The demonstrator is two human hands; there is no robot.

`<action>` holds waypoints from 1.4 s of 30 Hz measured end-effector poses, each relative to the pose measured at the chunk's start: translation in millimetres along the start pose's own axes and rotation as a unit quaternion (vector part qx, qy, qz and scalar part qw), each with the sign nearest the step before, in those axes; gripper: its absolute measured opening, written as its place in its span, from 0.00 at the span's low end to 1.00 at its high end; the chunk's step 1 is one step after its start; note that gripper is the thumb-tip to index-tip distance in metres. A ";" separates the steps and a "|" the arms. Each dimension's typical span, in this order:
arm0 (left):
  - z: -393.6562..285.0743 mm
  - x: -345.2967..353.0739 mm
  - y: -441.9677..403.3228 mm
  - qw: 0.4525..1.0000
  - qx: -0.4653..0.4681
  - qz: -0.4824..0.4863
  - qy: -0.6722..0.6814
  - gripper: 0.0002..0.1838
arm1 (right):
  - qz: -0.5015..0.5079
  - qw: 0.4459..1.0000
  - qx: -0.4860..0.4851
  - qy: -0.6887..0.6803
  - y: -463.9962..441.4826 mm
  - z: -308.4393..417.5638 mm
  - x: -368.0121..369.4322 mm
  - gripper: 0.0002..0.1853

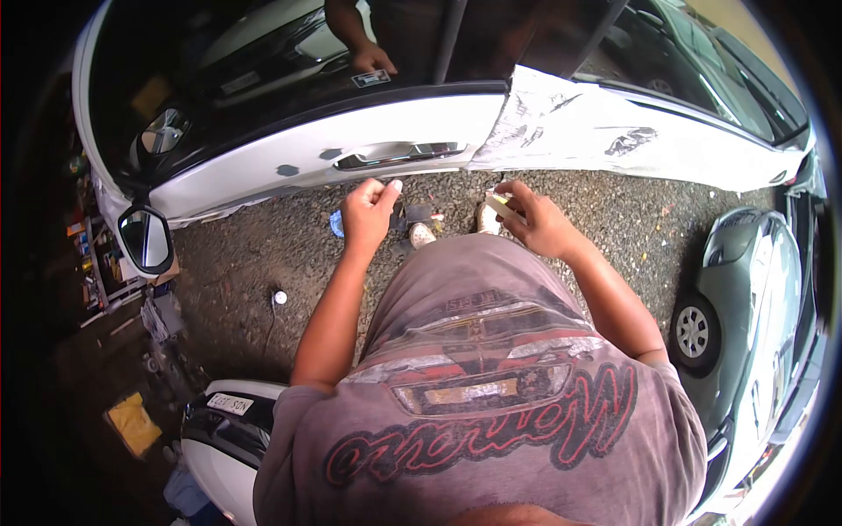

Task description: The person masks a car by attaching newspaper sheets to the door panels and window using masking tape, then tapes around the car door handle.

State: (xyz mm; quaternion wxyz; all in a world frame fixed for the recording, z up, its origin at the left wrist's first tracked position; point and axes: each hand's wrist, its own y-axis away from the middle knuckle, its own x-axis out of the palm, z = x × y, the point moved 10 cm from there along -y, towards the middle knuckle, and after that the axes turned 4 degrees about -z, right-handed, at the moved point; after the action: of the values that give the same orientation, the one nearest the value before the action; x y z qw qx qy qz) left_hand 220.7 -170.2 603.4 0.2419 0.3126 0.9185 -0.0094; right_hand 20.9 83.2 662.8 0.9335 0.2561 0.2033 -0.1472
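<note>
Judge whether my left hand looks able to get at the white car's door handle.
Likely yes: your left hand is near the door handle, and nothing visible stands between them, though its curled fingers would need to open.

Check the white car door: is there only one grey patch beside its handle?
No, two separate grey patches show on the door, left of the handle in view.
</note>
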 end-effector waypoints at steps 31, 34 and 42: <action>-83.1 41.0 29.5 0.962 -0.019 0.188 0.196 0.17 | 0.053 0.991 -0.116 -0.044 -24.0 93.3 21.8 0.25; -81.0 38.1 29.1 0.972 -0.014 0.169 0.163 0.12 | 0.021 0.984 -0.165 -0.064 -22.7 100.0 19.3 0.22; -68.8 21.8 26.1 0.980 -0.013 0.133 0.146 0.04 | 0.046 0.989 -0.129 -0.060 -25.1 95.0 25.8 0.23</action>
State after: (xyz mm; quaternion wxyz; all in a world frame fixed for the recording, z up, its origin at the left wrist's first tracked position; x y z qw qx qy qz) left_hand 190.7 -125.1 657.8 0.1087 0.4268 0.8942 0.0809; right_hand 62.8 6.9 715.3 0.9750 0.1335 0.1520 -0.0918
